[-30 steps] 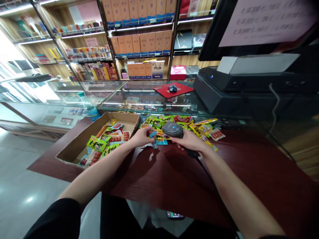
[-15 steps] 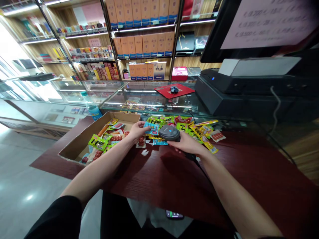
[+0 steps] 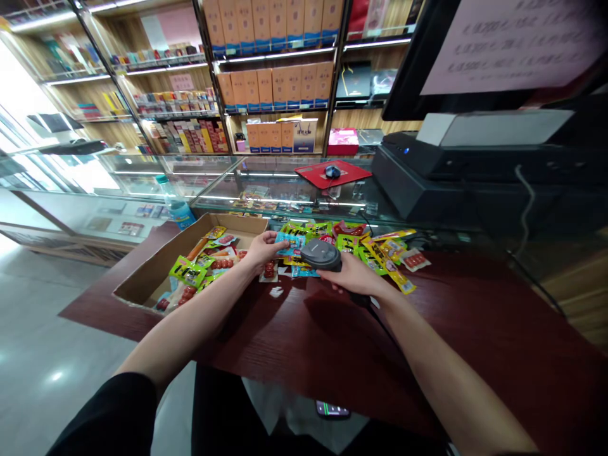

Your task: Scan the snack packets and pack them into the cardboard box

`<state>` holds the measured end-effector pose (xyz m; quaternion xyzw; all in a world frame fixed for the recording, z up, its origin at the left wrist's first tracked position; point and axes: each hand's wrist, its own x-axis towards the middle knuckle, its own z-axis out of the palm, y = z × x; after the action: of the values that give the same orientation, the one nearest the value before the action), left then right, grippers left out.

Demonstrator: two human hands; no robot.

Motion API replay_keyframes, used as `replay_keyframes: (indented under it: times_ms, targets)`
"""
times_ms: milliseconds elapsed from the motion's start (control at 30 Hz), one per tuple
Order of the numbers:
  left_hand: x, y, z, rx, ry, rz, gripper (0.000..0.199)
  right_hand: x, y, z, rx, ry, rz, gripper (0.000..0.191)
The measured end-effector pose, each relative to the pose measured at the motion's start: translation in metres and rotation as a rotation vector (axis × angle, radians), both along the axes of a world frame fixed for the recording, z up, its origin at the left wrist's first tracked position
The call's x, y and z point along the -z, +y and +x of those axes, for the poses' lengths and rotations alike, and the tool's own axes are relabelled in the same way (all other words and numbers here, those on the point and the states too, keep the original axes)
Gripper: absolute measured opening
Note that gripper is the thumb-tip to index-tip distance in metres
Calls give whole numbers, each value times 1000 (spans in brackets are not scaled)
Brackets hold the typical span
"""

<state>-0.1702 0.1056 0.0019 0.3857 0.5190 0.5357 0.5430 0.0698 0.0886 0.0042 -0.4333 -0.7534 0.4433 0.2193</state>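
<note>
My left hand [image 3: 262, 249] pinches a small blue snack packet [image 3: 291, 244] by its left side. My right hand [image 3: 351, 276] is wrapped round a dark grey barcode scanner [image 3: 320, 254], its head pointing left and close to the packet's right edge. A cable runs from the scanner down along my right forearm. Behind and beside both hands lie green snack packets [image 3: 349, 243], yellow packets [image 3: 387, 256] and another blue packet [image 3: 304, 271]. The scanner's head hides part of this pile.
An open cardboard box [image 3: 142, 288] with sausage packets stands left on the dark red table [image 3: 294, 335]. Behind it is a blue bottle [image 3: 179, 212]. A red mouse pad [image 3: 308, 172] lies on the glass counter. At right stands a monitor [image 3: 403, 69]; a phone [image 3: 332, 409] is below the table edge.
The scanner has shifted slightly left toward the blue packet, and the blue light on its top no longer shows. My left hand keeps its hold on the packet.
</note>
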Motion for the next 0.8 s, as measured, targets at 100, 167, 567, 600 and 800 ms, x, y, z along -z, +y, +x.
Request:
replay_keyframes:
  times_ms: [100, 167, 567, 600, 800]
  targets:
    - [-4, -2, 0, -1, -18, 4, 45, -2, -1, 0, 22, 7, -18, 27]
    - [-10, -2, -4, -18, -33, 18, 44, -2, -2, 0, 38, 0, -38, 28]
    - [-49, -22, -134, -398, 78, 193, 44, 1, -5, -12, 15, 7, -122, 29]
    - [-49, -24, -139, -408, 82, 201, 45, 2, -5, -12, 13, 3, -120, 29]
    - [-44, -24, -116, -334, 133, 203, 47, 2, -4, -10, 0, -3, -87, 28]
